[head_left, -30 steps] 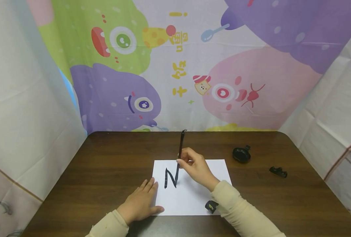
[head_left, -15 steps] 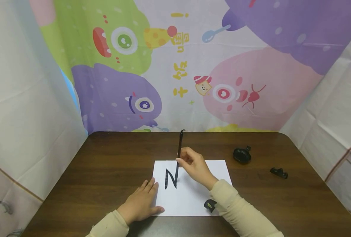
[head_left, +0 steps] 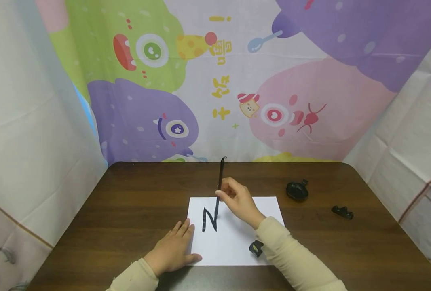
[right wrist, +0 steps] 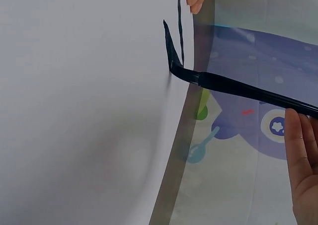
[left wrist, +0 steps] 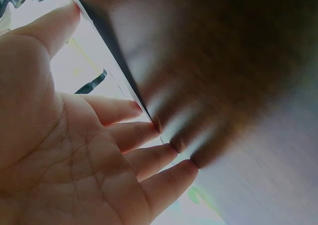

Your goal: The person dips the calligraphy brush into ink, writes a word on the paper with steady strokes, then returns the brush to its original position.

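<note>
Dark wood-grain table (head_left: 121, 202) ran beneath everything, its far corners rounded. Nearest, two cream sleeves (head_left: 299, 258) came in from the bottom. On the left, the person's left hand (head_left: 173, 244) lay with its fingers straight and slightly apart, fingertips and thumb resting along the left side of a white sheet of paper (head_left: 230, 248). Beside the right cuff, a black wrist device (head_left: 256, 248) showed over the sheet's lower right part. Farther in, the right hand (head_left: 239, 202) pinched the handle of a black writing brush (head_left: 220, 176) between thumb and fingers; the brush stood almost upright, its bristles bent against the paper at the right stroke of a black letter N (head_left: 210, 220). To the right sat a scalloped brush rest (head_left: 342, 212) and, farther back, a round black ink dish (head_left: 297, 191). Behind the table hung a cartoon-monster cloth (head_left: 222, 137).
</note>
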A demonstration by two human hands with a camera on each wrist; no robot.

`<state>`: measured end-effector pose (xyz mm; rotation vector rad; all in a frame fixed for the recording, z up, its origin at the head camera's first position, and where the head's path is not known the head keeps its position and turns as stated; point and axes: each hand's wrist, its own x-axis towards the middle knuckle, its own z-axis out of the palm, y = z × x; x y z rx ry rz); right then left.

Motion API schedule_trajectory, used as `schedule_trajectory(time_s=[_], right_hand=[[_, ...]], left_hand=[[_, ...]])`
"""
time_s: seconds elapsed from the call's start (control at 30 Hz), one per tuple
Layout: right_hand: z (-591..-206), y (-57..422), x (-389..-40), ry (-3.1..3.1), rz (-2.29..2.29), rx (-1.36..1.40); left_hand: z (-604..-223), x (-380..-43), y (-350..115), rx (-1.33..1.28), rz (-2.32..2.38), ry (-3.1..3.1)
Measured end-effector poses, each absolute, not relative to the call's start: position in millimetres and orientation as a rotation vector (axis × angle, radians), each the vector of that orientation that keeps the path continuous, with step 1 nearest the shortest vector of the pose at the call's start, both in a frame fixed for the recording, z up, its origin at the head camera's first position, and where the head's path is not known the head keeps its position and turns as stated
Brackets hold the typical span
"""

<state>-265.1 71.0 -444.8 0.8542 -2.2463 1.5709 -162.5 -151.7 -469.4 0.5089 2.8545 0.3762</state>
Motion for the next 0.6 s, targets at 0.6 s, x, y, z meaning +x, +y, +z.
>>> schedule_trajectory(time_s=[0.6], right_hand=[[-445.7, 67.5, -277.6, -2.274, 1.502, 0.786]], left_hand=[[-466.2, -160.9, -151.0, 0.516, 0.379, 2.852]])
